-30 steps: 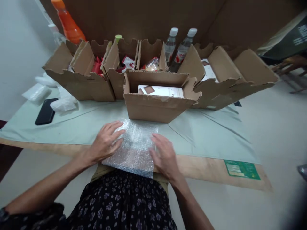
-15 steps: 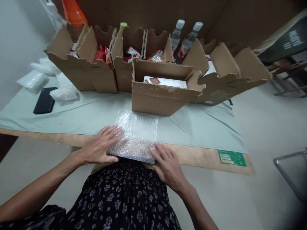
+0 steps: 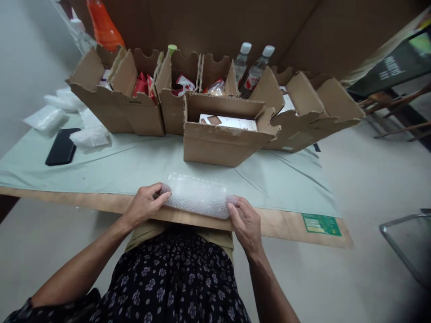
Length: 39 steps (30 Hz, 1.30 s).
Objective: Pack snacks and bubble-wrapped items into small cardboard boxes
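Note:
A sheet of bubble wrap (image 3: 197,197) lies at the front edge of the table, its near part folded over so it forms a narrow strip. At its left end, my left hand (image 3: 147,202) pinches the folded edge between thumb and fingers. My right hand (image 3: 245,220) grips the opposite end in the same manner. Just beyond the wrap stands an open cardboard box (image 3: 215,143) with a white carton (image 3: 229,122) inside.
Several open cardboard bins (image 3: 114,107) line the back, holding packets and cartons. Clear bottles (image 3: 257,69) and an orange bottle (image 3: 105,27) stand behind them. At the left lie a black phone (image 3: 62,147) and bubble-wrapped bundles (image 3: 90,137). A green label (image 3: 321,224) sticks to the wooden edge.
Both hands, flat on the spread bubble wrap before, now pinch its ends. The near part of the sheet has been folded away from me, making it shorter front to back.

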Each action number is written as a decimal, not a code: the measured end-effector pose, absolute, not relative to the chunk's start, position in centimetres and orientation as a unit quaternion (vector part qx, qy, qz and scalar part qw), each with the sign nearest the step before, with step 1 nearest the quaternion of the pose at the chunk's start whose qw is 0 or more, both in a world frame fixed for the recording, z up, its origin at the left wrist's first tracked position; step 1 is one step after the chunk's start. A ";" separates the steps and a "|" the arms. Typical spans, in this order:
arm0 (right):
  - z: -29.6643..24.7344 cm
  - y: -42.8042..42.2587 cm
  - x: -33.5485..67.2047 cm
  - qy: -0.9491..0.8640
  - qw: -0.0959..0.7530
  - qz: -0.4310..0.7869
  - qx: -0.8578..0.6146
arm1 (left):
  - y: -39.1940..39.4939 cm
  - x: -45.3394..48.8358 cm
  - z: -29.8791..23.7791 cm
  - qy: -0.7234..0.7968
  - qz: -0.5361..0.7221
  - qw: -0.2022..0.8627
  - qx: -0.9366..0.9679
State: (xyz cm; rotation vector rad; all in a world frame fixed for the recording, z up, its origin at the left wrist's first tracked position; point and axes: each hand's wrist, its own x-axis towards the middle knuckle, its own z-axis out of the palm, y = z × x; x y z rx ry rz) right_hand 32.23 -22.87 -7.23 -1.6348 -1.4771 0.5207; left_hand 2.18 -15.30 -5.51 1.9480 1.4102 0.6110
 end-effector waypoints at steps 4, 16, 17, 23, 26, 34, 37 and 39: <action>-9.7 -20.3 32.6 -0.632 0.351 0.101 -0.684 | -13.3 3.4 -6.7 0.565 0.198 0.229 0.768; -9.4 -18.3 32.8 -0.698 0.278 0.145 -0.644 | -12.6 3.7 -7.1 0.572 0.203 0.233 0.759; -9.0 -18.6 32.6 -0.684 0.300 0.169 -0.643 | -12.9 3.7 -6.8 0.575 0.219 0.264 0.743; -5.5 -20.0 32.8 -0.603 0.431 0.232 -0.630 | -14.7 2.8 -5.1 0.546 0.287 0.497 0.611; -3.3 -19.5 32.6 -0.651 0.443 0.204 -0.582 | -14.6 2.3 -3.8 0.517 0.313 0.442 0.663; -5.7 -18.1 32.0 -0.764 0.379 0.032 -0.522 | -14.6 1.9 -4.0 0.426 0.401 0.084 0.806; -8.5 -17.2 31.5 -0.778 0.320 0.036 -0.539 | -16.8 2.3 -5.3 0.378 0.385 0.063 0.839; -9.7 -16.0 30.5 -0.790 0.298 0.044 -0.535 | -18.5 2.5 -5.5 0.356 0.381 0.072 0.850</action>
